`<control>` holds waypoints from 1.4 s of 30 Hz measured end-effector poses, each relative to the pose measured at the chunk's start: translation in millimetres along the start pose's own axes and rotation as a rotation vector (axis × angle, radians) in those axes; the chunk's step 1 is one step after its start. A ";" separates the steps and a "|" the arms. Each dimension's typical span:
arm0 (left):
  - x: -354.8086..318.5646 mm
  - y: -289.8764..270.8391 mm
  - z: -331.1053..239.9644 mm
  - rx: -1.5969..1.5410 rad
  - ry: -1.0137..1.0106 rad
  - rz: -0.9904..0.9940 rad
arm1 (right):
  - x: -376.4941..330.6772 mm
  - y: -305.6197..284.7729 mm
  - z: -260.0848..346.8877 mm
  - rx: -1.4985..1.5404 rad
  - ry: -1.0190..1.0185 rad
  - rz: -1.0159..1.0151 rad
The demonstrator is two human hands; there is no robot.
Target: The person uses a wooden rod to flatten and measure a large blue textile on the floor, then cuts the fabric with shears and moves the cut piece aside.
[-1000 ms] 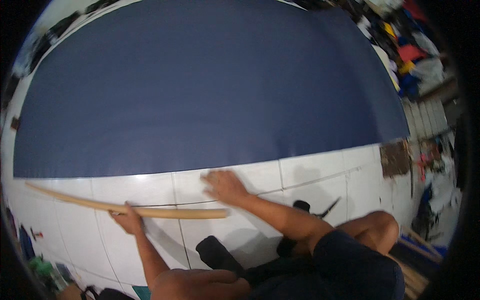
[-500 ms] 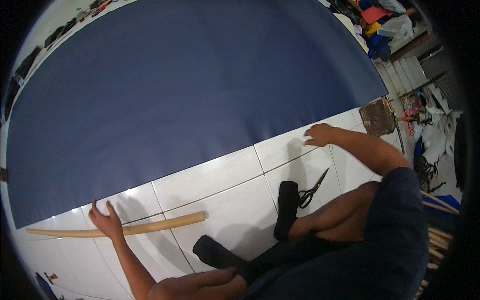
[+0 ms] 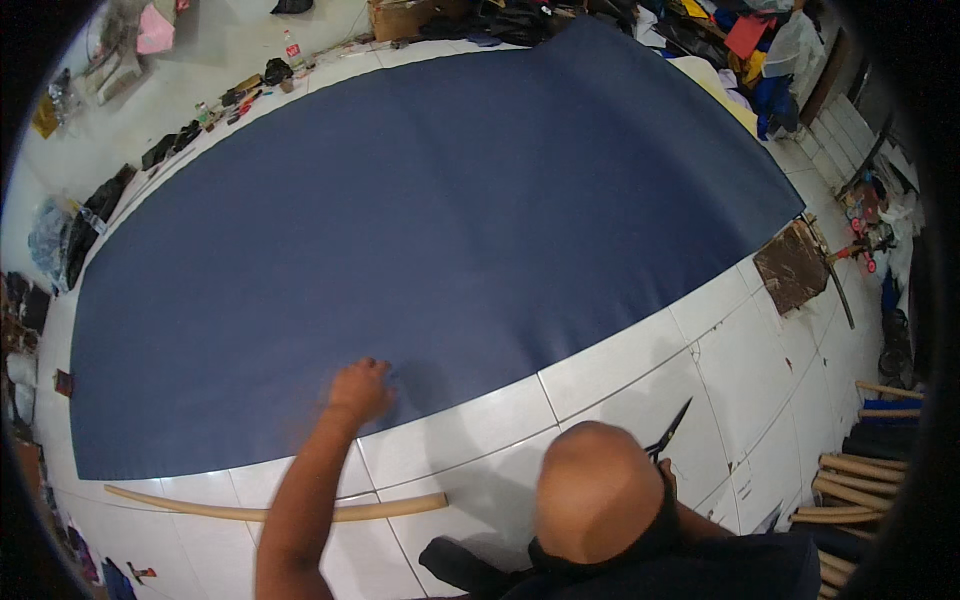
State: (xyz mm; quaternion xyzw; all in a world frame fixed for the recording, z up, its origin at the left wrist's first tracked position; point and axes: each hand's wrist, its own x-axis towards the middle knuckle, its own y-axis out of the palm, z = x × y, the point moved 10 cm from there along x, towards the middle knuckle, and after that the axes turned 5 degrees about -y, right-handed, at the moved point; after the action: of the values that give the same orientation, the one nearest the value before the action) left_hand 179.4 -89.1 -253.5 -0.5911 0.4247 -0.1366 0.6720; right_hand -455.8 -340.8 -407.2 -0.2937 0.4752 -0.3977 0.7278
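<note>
1. Your left hand (image 3: 360,390) rests on the dark blue sheet (image 3: 430,230), just inside its near edge. The arm reaches up from the lower edge of the picture, so your weight can bear down on the material where it meets the tiles.
2. The fingers of that hand are curled in with the knuckles up. I cannot tell whether they pinch a fold of the sheet or only press on it — the fingertips are tucked out of sight.
3. Your right hand does not show. It is probably hidden behind the rounded shape low in the middle, which looks like your raised knee (image 3: 597,490), though the fisheye view makes that hard to settle.
4. The sheet lies spread flat across the white tiled floor (image 3: 620,370) and fills most of the view. Its near edge runs in a long curve from lower left to upper right.
5. A long wooden stick (image 3: 280,510) lies on the tiles just beside that near edge and roughly along it, passing under your forearm — close enough to pick up without shifting.
6. A pair of black scissors (image 3: 668,432) lies on the tiles by the knee, also within easy reach.
7. A brown square board (image 3: 795,265) sits at the sheet's right corner, and a bundle of wooden rods (image 3: 850,480) lies further right.
</note>
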 end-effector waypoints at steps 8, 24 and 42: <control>32.8 86.6 -165.4 -0.288 0.187 -0.235 | -0.1 -36.8 71.1 -0.175 0.020 0.085; 54.9 100.8 -244.1 -0.420 0.265 -0.256 | -6.8 -13.5 199.5 0.605 0.036 0.426; 51.7 73.5 -236.5 -0.614 0.114 -0.438 | 6.2 78.8 248.4 0.610 -0.175 0.825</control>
State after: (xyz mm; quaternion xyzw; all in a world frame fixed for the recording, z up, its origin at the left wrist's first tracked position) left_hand 14.0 -265.6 -327.5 -0.8332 0.3462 -0.1763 0.3935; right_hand -200.9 -293.5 -380.1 0.1113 0.3514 -0.1719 0.9135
